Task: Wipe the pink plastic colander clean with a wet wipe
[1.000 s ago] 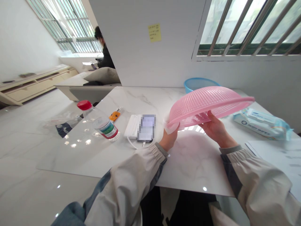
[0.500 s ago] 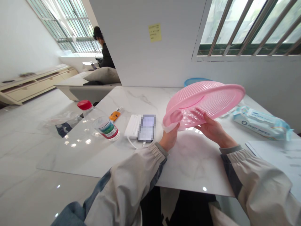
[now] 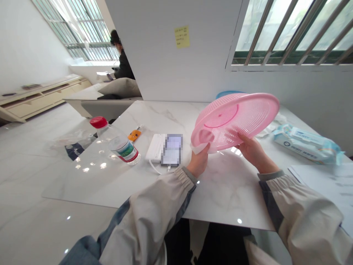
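Observation:
Both my hands hold a pink plastic mesh basket point(image 3: 234, 121) up above the marble table point(image 3: 226, 187), tilted so its perforated underside faces me. My left hand point(image 3: 199, 161) grips the near left rim, with a white cloth or tissue point(image 3: 199, 148) bunched between palm and plastic. My right hand point(image 3: 254, 151) supports the lower right rim from below, fingers spread on the mesh. A blue plastic basin point(image 3: 228, 94) stands behind the basket, mostly hidden by it.
To the left stand a clear bottle with a red cap point(image 3: 117, 143), a small orange object point(image 3: 134, 135), a white power bank point(image 3: 154, 147) and a pixelated phone point(image 3: 172, 150). A packet of wipes point(image 3: 307, 144) and white paper point(image 3: 325, 184) lie right. A seated person point(image 3: 122, 60) is far back.
The basket has rotated in my hands, from nearly edge-on to its underside facing me. Its right rim has swung left and down, and it now hides more of the blue basin.

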Demonstrator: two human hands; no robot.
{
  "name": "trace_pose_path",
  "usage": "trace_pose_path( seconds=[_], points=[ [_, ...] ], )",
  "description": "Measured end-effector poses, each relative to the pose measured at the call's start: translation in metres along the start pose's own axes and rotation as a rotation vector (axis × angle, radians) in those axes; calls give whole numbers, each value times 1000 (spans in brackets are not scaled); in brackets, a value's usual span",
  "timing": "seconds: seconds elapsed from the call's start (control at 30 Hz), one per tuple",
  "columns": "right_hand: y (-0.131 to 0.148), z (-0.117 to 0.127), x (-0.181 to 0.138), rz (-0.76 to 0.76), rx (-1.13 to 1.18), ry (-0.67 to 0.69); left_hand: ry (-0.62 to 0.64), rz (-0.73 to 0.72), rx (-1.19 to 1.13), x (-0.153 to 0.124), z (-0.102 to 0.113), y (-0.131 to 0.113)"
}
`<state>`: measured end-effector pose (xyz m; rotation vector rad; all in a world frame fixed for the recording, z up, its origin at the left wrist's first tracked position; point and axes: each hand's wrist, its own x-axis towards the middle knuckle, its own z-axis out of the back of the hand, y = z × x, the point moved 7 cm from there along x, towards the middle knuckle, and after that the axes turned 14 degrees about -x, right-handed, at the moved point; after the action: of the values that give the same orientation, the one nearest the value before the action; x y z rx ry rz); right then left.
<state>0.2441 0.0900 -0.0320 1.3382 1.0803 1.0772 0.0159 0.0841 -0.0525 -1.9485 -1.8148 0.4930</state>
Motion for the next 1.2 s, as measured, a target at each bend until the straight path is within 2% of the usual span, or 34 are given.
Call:
trace_pose_path(
  seconds=[0.2, 0.33, 0.43, 0.67, 0.87, 1.2],
  points=[
    [21, 57, 8, 277, -19, -451, 108, -71, 210, -3, -13, -13],
    [30, 68, 4, 371, -19, -591, 249, -179, 369, -4, -21, -19],
    [29, 65, 5, 354, 37, -564, 306, -217, 433, -6, -21, -19],
    [20, 60, 4, 294, 94, -524, 279, -181, 336, -11, -32, -26],
    [17, 58, 6, 285, 77, -488, 316, -196, 319, -10, -40, -27],
    [-13, 39, 13, 70, 61, -292, 187, -127, 279, -6, -24, -18]
  ],
)
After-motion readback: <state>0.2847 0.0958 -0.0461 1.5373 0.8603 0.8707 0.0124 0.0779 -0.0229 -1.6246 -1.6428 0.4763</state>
